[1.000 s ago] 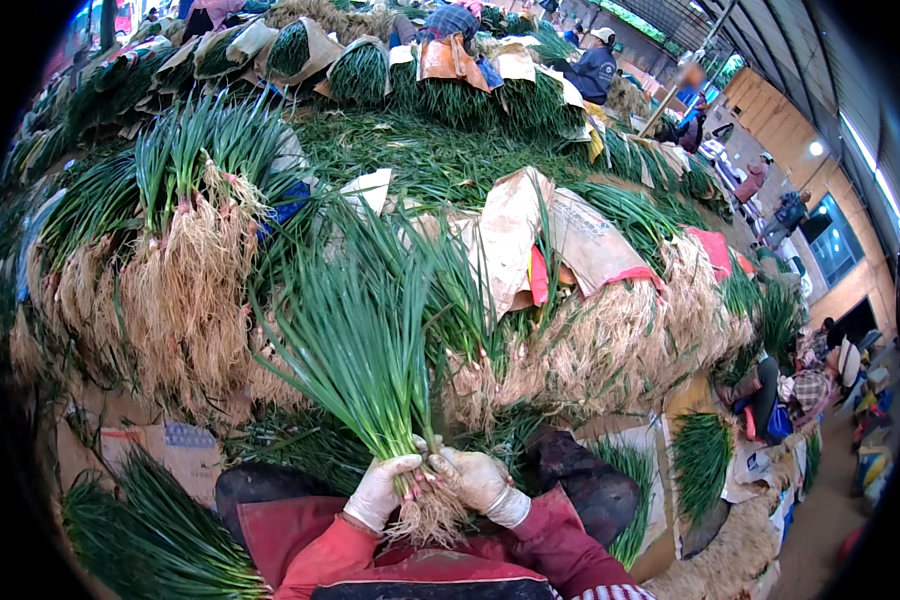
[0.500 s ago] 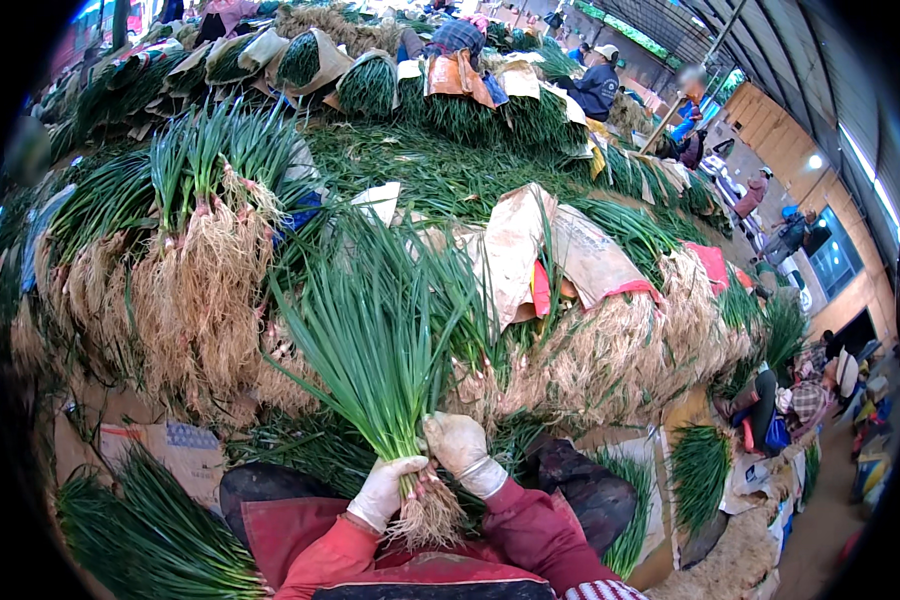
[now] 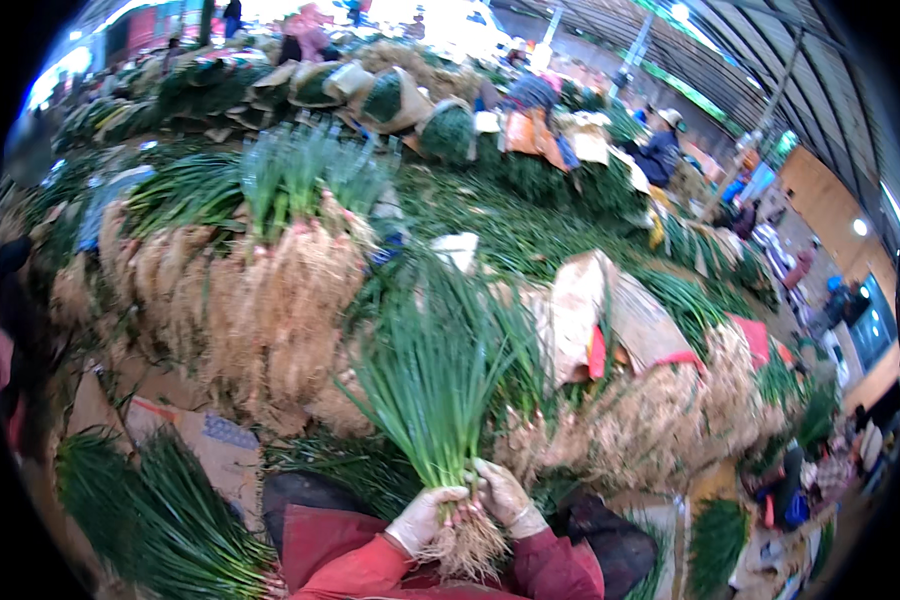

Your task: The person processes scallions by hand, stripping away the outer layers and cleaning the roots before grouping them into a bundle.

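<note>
Compared with the earlier frame, we see the whole scene sit farther right and lower, and the bunch of green onions (image 3: 435, 400) shifts with it, standing now in the lower middle of the frame. Its leaves fan upward, and its pale roots (image 3: 467, 550) spread toward the lower edge. Our left hand (image 3: 420, 520), in a whitish glove, closes around the stems low on the bunch. Our right hand (image 3: 508, 498), gloved alike, sits at the right side of the stems with its fingers bent toward them; we cannot tell whether it grips.

At lower left we see a pile of loose onions (image 3: 170, 520) beside a flat brown sheet (image 3: 235, 460). Above these, a large rooted stack (image 3: 290, 300) fills the left half. Right of the middle, pale wrappers (image 3: 575, 310) lie over another rooted row (image 3: 630, 420). Farther back, wrapped bundles (image 3: 390, 100) line the upper middle. At upper right we make out a person (image 3: 658, 155) in a dark jacket and, beyond, a wooden wall (image 3: 820, 200).
</note>
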The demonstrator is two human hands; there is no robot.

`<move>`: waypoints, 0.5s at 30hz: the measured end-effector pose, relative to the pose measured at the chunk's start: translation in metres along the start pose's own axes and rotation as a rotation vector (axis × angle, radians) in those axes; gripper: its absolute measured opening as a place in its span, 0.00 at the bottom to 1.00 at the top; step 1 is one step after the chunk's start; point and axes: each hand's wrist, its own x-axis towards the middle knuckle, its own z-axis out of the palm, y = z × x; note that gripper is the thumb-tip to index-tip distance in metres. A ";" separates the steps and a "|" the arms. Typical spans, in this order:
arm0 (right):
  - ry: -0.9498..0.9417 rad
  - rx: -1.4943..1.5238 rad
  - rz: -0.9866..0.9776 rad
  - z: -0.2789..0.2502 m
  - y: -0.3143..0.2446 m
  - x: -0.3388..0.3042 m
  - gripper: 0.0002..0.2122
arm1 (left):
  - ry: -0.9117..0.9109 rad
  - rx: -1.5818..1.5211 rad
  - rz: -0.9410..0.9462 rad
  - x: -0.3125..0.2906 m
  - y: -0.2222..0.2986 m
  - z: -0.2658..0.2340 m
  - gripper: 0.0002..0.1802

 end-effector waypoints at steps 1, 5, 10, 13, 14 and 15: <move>0.010 -0.067 -0.117 -0.010 0.006 0.003 0.18 | 0.002 0.016 -0.030 0.002 0.001 0.006 0.16; -0.057 0.220 -0.013 -0.027 0.027 0.008 0.13 | -0.122 -0.076 0.003 0.002 -0.004 -0.006 0.16; 0.241 -1.584 -0.599 -0.026 0.016 0.014 0.17 | -0.043 -0.048 -0.072 -0.010 -0.003 0.001 0.14; 0.552 -1.588 -0.426 -0.053 0.022 0.023 0.15 | -0.085 -0.037 -0.035 -0.015 0.002 0.016 0.15; 0.225 -2.089 -0.458 -0.104 0.042 0.037 0.16 | -0.074 -0.069 -0.031 -0.007 0.003 0.023 0.15; -0.222 -2.142 -0.301 -0.088 0.047 0.029 0.15 | -0.012 -0.119 -0.007 -0.010 0.001 0.016 0.14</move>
